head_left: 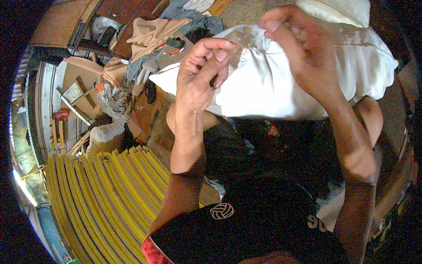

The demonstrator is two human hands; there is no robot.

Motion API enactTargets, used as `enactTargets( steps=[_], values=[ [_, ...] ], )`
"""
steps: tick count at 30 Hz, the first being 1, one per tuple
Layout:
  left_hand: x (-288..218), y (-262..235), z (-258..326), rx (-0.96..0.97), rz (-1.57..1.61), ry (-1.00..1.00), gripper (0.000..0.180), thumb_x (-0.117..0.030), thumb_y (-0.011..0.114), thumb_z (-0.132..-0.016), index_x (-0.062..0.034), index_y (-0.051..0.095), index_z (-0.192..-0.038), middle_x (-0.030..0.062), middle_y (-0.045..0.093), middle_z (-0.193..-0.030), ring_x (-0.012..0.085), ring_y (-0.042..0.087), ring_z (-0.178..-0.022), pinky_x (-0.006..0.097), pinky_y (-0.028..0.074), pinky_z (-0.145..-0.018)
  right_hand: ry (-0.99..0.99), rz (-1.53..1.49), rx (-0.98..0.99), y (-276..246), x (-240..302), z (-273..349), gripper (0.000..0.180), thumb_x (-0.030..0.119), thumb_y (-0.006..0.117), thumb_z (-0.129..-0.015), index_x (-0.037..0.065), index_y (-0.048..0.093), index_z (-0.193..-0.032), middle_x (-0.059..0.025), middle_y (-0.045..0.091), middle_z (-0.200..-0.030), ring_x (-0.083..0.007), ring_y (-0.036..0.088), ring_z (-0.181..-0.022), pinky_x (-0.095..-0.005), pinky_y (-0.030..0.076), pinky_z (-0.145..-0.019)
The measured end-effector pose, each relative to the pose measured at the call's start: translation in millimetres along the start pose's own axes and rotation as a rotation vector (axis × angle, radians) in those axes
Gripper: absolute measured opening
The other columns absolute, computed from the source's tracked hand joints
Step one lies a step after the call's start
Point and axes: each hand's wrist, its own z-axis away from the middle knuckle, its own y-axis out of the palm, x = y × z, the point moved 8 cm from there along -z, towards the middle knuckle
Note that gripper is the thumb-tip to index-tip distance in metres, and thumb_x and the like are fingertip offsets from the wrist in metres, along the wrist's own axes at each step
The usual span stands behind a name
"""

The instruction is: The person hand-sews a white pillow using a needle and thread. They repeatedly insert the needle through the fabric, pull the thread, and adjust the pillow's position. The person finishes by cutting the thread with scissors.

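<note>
A white stuffed cushion (268,88) lies across my lap, with a line of stitches and gathered cloth along its upper side. My left hand (200,72) is raised over its left end, fingers curled and thumb close to the index finger. A fine pale thread (227,44) shows at the index fingertip; its further run is hard to follow. Over the middle of the cushion is my right hand (301,42), smeared by motion. Whether its fingers hold anything cannot be made out.
Yellow slats (110,193) of a bench or rack stand at my left. Beyond lie beige cloth (151,37), a red-handled tool (175,52) and a dark remote-like object (175,42). Another white cushion (340,11) is at the far right. Wooden furniture (61,24) stands at the far left.
</note>
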Motion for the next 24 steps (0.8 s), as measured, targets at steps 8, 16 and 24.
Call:
enactTargets(
  steps=[8, 16, 24],
  values=[
    [3, -1, -2, -0.050, -0.033, -0.039, 0.010, -0.008, 0.059, -0.098, -0.0033, 0.064, -0.106, -0.0039, 0.049, -0.064, 0.0031, 0.034, -0.048, 0.020, 0.024, -0.043, -0.223, 0.145, 0.112, 23, -15, 5, 0.018, 0.016, 0.065, -0.090, 0.001, 0.068, -0.100, -0.0173, 0.067, -0.086, -0.0333, 0.066, -0.078, -0.0413, 0.052, -0.073],
    [4, -22, -5, -0.155, -0.030, -0.017, 0.008, -0.011, 0.059, -0.096, -0.0048, 0.063, -0.100, -0.0063, 0.041, -0.063, 0.0030, 0.030, -0.049, 0.020, 0.022, -0.042, 0.081, 0.060, -0.058, -25, -6, -5, 0.025, 0.022, 0.066, -0.095, 0.000, 0.066, -0.105, -0.0072, 0.070, -0.092, -0.0127, 0.064, -0.083, -0.0283, 0.053, -0.076],
    [6, -1, -2, -0.050, -0.066, -0.020, 0.008, -0.009, 0.058, -0.097, -0.0032, 0.062, -0.101, -0.0049, 0.045, -0.061, 0.0028, 0.030, -0.046, 0.022, 0.022, -0.041, -0.284, 0.246, 0.047, 35, -9, 9, 0.015, 0.017, 0.064, -0.089, 0.004, 0.068, -0.094, -0.0172, 0.066, -0.086, -0.0373, 0.066, -0.083, -0.0464, 0.053, -0.079]
  ],
)
